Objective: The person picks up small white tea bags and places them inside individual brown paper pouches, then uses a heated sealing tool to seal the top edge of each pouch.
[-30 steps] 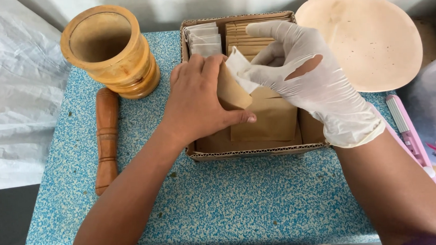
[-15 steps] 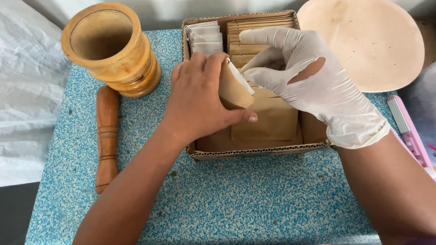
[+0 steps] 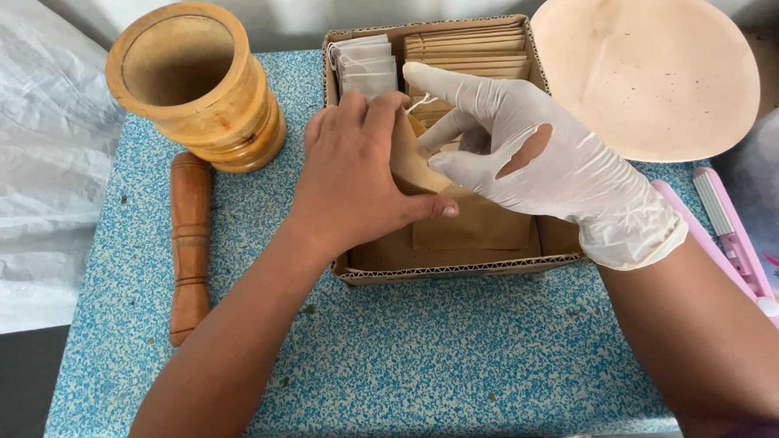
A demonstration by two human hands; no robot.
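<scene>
The bare left hand and the gloved right hand met over a small brown paper pouch inside the cardboard box. The left hand lay across the pouch with its fingers spread and its thumb stretched out to the right along the pouch's lower edge, so its grip was narrow and closed on the paper. The right hand, in a white glove torn open on its back, pinched the same pouch from the right between thumb and forefinger, while its other fingers fanned out above. The pouch stood tilted between the two hands, just above the flat brown pouches lying on the box floor.

At the far end of the box, a row of brown pouches stood on edge, and beside them to the left sat a small stack of white filter bags with thin strings. The box rested on a blue-and-white speckled tabletop. To the left of the box stood a wooden mortar, upright and open at the top, and a wooden pestle lay lengthwise just in front of it. A round pale plate lay at the far right, and a pink handheld tool lay along the right edge. White plastic sheeting covered the surface to the left.
</scene>
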